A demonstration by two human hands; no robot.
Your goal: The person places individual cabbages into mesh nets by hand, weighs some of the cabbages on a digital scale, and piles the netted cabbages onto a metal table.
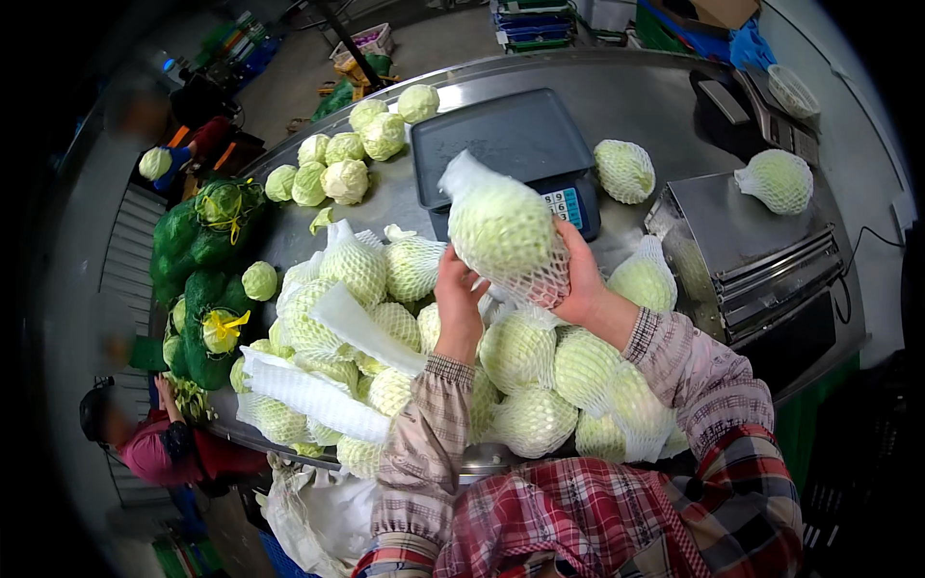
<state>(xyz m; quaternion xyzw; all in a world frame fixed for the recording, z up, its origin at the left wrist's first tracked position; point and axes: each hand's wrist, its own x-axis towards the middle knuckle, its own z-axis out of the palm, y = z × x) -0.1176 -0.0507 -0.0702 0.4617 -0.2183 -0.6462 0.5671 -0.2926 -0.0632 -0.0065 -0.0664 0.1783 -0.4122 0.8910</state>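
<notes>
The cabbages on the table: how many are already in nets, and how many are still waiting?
Done: a big pile of netted cabbages lies near the person. In hand: both the left hand and right hand hold one netted cabbage above the scale. Left: about nine bare cabbages at the back.

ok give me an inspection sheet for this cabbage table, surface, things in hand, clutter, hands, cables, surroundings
surface: curved steel table, mostly covered with produce
job's things: netted cabbage held up above the pile; weighing scale behind it, its pan bare
clutter: heap of netted cabbages, bare cabbages at the far left, spare foam net sleeves, a metal machine with a netted cabbage on top
grippers: left hand touching the net's lower end; right hand cupping the cabbage from beneath
cables: one black lead by the machine at right
surroundings: green mesh sacks tied with yellow, a person in red low at left, crates beyond
</notes>
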